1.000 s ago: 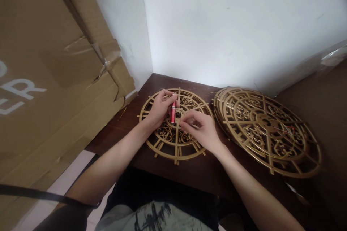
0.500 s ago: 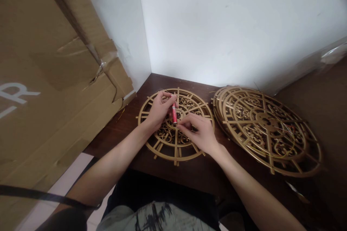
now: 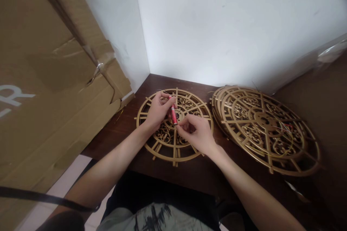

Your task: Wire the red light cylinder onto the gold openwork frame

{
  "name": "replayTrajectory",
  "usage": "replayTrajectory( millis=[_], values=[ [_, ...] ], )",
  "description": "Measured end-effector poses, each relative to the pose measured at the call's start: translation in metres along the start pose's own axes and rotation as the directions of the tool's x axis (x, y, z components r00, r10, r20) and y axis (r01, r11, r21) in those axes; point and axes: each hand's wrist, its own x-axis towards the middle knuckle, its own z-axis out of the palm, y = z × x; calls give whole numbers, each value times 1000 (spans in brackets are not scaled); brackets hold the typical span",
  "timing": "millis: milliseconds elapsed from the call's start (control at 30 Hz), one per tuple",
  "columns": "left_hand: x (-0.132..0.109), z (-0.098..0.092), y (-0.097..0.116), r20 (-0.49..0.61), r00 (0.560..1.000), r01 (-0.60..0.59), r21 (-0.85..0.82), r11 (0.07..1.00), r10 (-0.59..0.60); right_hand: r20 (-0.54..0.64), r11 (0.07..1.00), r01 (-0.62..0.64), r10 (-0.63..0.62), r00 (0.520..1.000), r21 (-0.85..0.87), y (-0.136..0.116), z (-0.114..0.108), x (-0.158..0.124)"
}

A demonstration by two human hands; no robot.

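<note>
My left hand (image 3: 160, 110) is closed around a slim red stick with a silver band midway, which looks like two red batteries (image 3: 174, 114) end to end. It slants, its lower end toward my right hand (image 3: 195, 131). Thumb and forefinger of that hand are pinched together at the lower end; whatever lies between them is too small to make out. Beneath both hands lies a round gold openwork wheel (image 3: 175, 159) with spokes and scroll ornaments. My hands cover part of its middle. A thin dark wire shows near my left fingers.
Several similar gold wheels (image 3: 271, 140) are stacked at the right, with thin yellow and red wires on the top one. A large cardboard box (image 3: 62, 79) stands at the left. White walls (image 3: 217, 25) rise behind the dark brown tabletop (image 3: 108, 143).
The red batteries have tilted slightly more, their upper end leaning left. Both hands stay almost in place, and the whole view has shifted a little.
</note>
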Motion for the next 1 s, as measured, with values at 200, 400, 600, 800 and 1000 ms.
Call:
replayTrajectory(
  millis=[200, 400, 600, 800, 1000],
  values=[
    [0, 1, -3, -13, 999, -29, 80, 996, 30, -21, 998, -51, 51, 998, -20, 0, 1, 0],
    [0, 1, -3, -20, 999, -38, 76, 996, 40, -36, 997, -56, 54, 998, -49, 2, 1, 1],
    [1, 2, -3, -36, 999, -32, 94, 995, 36, -16, 996, -69, 68, 998, -49, 2, 0, 1],
    [1, 1, -3, -19, 999, -32, 97, 995, 34, -16, 997, -56, 55, 998, -55, 3, 0, 0],
    [3, 0, -5, -3, 998, -60, 107, 992, 61, -8, 996, -54, 54, 999, -71, 2, 0, 0]
  ],
)
